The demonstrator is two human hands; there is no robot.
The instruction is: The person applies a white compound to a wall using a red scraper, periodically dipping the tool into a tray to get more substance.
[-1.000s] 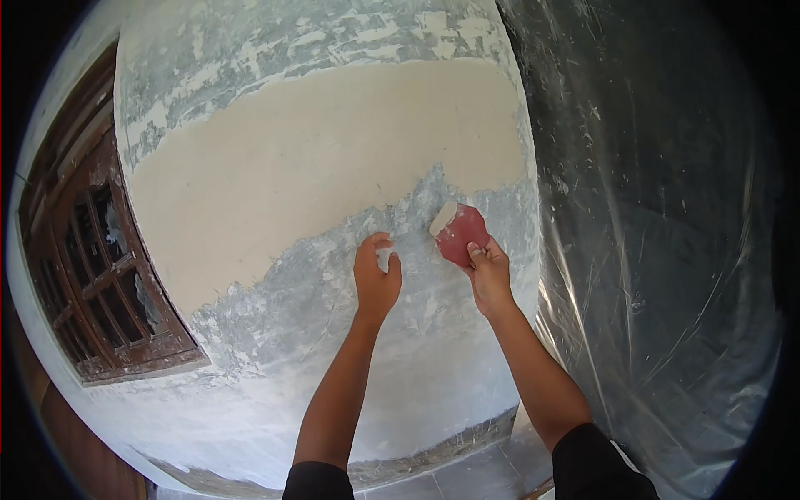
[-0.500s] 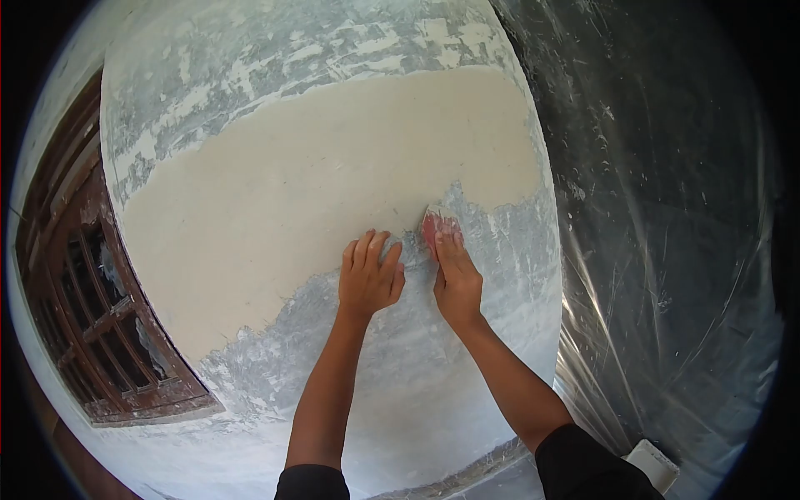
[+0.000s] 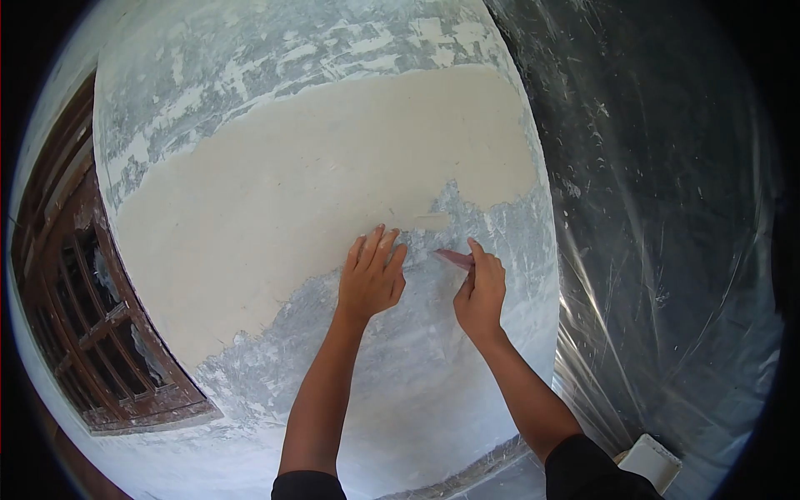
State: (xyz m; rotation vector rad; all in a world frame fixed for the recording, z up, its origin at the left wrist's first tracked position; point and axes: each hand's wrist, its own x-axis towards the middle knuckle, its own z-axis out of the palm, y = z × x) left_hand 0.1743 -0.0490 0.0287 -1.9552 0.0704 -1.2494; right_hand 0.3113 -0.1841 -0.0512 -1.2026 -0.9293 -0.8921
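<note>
My right hand [image 3: 483, 287] pinches a flat reddish putty spreader [image 3: 455, 259], its thin blade turned nearly edge-on and pointing left. A small strip of fresh cream putty [image 3: 432, 222] lies on the wall just above it. Left of the spreader, my left hand [image 3: 370, 273] rests its bent, separated fingers against the wall near the putty's lower edge. Nothing shows in that hand, though its palm is hidden. A broad smooth layer of cream putty [image 3: 317, 158] covers the middle of the wall, with a ragged lower border.
Grey, patchy wall [image 3: 400, 350] surrounds the putty layer. At left is a brown wooden window [image 3: 108, 321] with bars. Clear plastic sheeting [image 3: 642, 208] hangs along the right side. A white container [image 3: 650, 462] sits low at the right, near my sleeve.
My right hand has moved slightly right and down, and the spreader has turned from face-on to edge-on. A putty strip now shows where it was. My left hand has stayed nearly still.
</note>
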